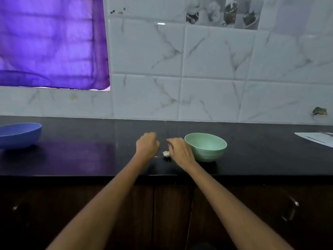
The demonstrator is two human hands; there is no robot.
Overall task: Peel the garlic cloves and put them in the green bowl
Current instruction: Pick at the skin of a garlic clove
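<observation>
The green bowl [207, 147] stands on the black counter [81, 152], right of centre. A small white piece of garlic [166, 153] lies on the counter between my hands, just left of the bowl. My left hand [146, 146] is curled into a loose fist to the left of the garlic; whether it holds anything is hidden. Directly beside the bowl's left rim is my right hand [177, 150], fingers bent and pinched, partly over the garlic. The frame is blurred, so what the fingers hold is unclear.
A blue bowl [19, 134] stands at the far left of the counter. A white sheet with a knife-like object [319, 138] lies at the far right. Behind the counter rises a tiled wall, with a purple curtain [52, 42] upper left. Dark cabinet doors are below.
</observation>
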